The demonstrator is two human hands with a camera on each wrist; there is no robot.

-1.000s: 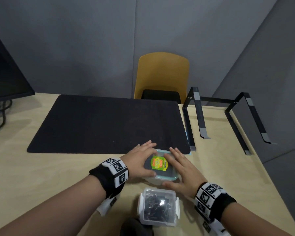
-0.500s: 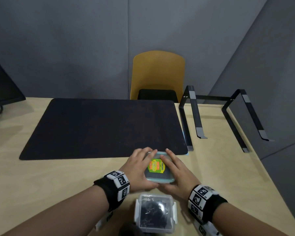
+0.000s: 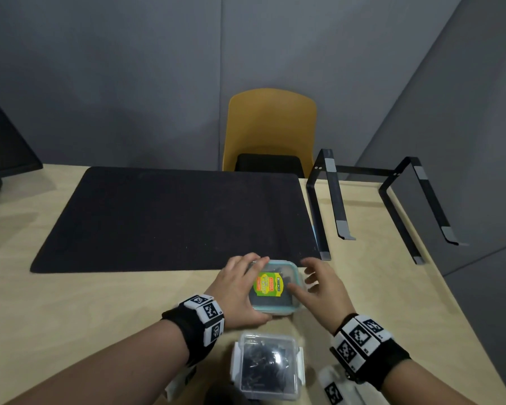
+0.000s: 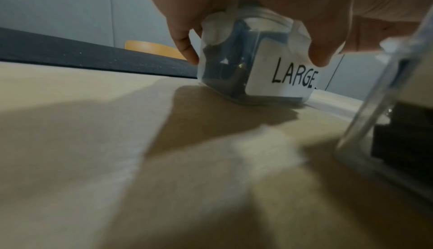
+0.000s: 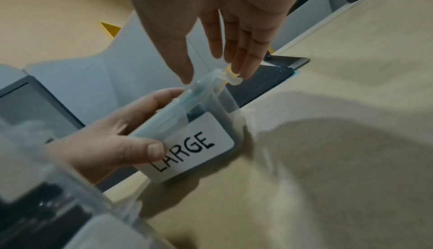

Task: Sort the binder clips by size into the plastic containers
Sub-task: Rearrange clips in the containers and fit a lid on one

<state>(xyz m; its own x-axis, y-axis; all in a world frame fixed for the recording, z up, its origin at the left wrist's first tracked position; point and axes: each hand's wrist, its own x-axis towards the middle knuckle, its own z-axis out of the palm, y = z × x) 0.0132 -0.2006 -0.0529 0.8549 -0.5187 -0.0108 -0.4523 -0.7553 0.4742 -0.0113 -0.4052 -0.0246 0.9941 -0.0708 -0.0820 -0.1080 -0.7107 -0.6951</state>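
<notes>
Binder clips sit sealed inside the container marked LARGE (image 3: 275,287), near the counter's (image 3: 100,311) front edge, just short of the black mat (image 3: 170,217). Left hand (image 3: 234,293) grips its left side, thumb on the label. Right hand (image 3: 319,285) is spread, fingertips (image 5: 236,64) lifting a lid latch (image 5: 232,79). Judgement: steady the body, release each latch before lifting the lid. Count: two containers visible, the second (image 3: 268,365) nearer the front edge, lidded, holding dark clips; clip numbers cannot be told
</notes>
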